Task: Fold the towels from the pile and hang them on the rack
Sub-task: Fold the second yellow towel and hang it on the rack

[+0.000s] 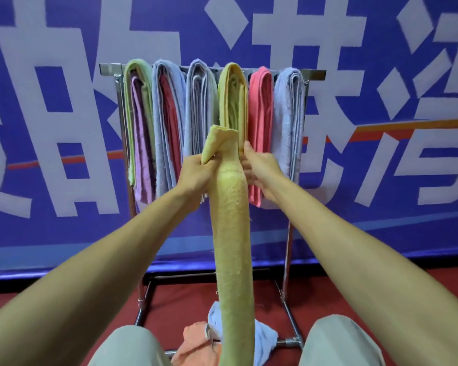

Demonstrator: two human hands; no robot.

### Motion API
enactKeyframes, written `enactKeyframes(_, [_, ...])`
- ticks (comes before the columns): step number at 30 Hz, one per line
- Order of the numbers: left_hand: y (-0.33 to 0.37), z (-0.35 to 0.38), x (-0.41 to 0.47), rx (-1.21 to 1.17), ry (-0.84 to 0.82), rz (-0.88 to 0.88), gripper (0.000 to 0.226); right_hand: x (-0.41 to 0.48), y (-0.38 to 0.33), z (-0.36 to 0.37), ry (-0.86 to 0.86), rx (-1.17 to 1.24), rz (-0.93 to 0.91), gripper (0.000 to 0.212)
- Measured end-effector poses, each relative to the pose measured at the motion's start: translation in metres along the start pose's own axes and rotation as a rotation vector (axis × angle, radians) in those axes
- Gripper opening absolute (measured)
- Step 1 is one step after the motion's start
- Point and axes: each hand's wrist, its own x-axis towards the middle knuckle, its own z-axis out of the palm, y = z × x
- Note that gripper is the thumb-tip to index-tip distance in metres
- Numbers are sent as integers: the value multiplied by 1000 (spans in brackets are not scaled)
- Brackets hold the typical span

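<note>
Six hung bundles: fill the rack point(315, 74), green at left through lavender at right.
Left hand point(196, 171): fingers clamped on the strip's folded top corner.
Yellow towel point(232, 233): held up before the rack as a long folded strip. It is likely light, soft and floppy, best gripped near the top edges.
Right hand point(261, 167): fingers pinch the right edge.
Pile point(193, 336): on the red floor point(180, 299), between the knees.
Banner point(50, 228): blue, behind the rack.

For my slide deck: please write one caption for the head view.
Left hand and right hand grip a folded yellow towel before a rack of hung towels.
</note>
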Motion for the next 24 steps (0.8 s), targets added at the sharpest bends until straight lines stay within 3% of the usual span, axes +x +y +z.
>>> enactKeyframes(4, [-20, 5, 8, -81, 13, -135, 22, -10, 62, -14, -293, 42, 295, 72])
enactKeyframes(9, [-57, 8, 19, -292, 109, -279, 9, -10, 120, -23, -452, 209, 381, 84])
enactKeyframes(12, [-92, 4, 31, -451, 196, -360, 18, -11, 145, -24, -409, 229, 330, 55])
enactKeyframes(14, [-118, -3, 39, -485, 263, -432, 29, -12, 163, -25, -434, 107, 268, 36])
enactKeyframes(16, [-144, -9, 45, -519, 324, -508, 23, -13, 179, -25, -465, -43, 199, 19])
enactKeyframes(20, [-191, -16, 45, -498, 426, -679, 14, -12, 213, -22, -372, -260, 136, 7])
enactKeyframes(24, [-224, -18, 31, -749, 480, -744, 16, -3, 236, -21, -205, -509, 37, 4])
